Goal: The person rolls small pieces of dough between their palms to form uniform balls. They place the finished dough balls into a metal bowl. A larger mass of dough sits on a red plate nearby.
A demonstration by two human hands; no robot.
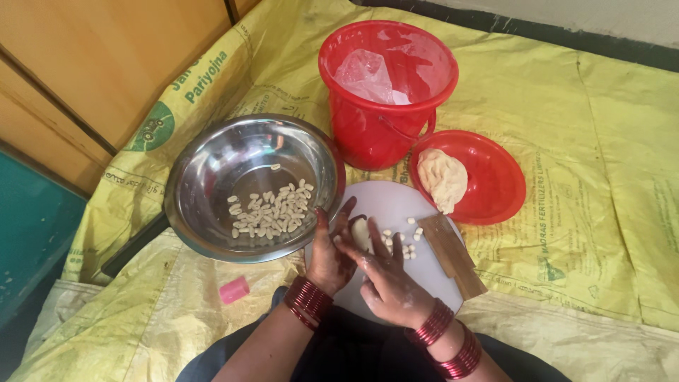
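Dough piece (360, 234) half hidden between left hand (329, 256), right hand (387, 281).

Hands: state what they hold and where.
A small pale dough piece, pressed between the left hand palm and the right hand fingers.

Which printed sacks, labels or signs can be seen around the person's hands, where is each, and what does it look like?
Yellow printed sacks: opened flat as a floor cover under everything; crinkled yellow plastic with green lettering.
Round green emblem: on the sack's upper left, beside the steel bowl; green circle with a pale drawing.
Small green logo: on the sack right of the white round board.
No signs or screens in view.
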